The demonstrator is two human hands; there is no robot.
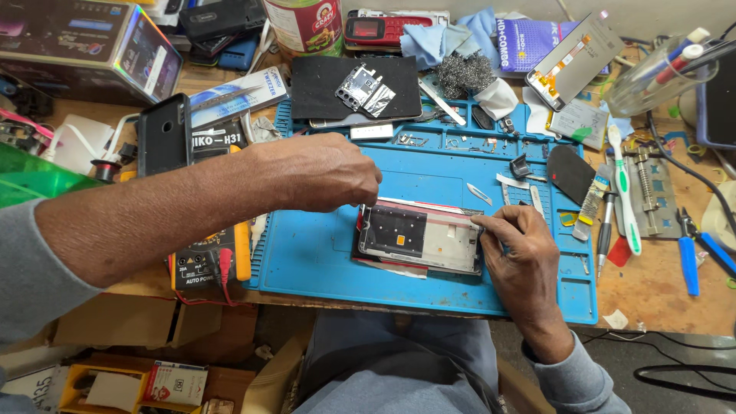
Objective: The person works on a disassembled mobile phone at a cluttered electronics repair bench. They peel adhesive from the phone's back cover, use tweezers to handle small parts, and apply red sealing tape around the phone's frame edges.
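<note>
The wooden bench [652, 295] is crowded from edge to edge. On it lies one blue silicone work mat [322, 264], and near the mat's centre rests the opened phone frame [420, 236], lying flat, silver and black inside.

The left forearm crosses the mat from 9 o'clock and hides much of what lies under it. The left hand [318, 172] hovers over the frame's upper left corner, fingers pinched narrow; whether they hold anything I cannot tell. The right hand [521, 257] comes up from 5 o'clock, its fingertips resting on the frame's right end, loosely curled, gripping nothing clearly seen.

At 10 o'clock sits one dark glossy box [77, 50] with coloured print. A yellow-edged multimeter [207, 264] lies partly under the left arm at 8 o'clock, with a black phone case [162, 134] above it. At 12 o'clock is a black square pad [307, 92] carrying metal shields, and behind it a green-and-red labelled tin [305, 23] and a red keypad phone [376, 31]. At 1 o'clock a display panel [575, 57] leans on a purple packet [521, 38].

At 3 o'clock lie one white-and-green toothbrush [625, 192] and one pair of blue-handled pliers [698, 249]. A clear cup [659, 73] at 2 o'clock holds pens. A small red-and-white carton [175, 383] sits below the bench at 7 o'clock.
</note>
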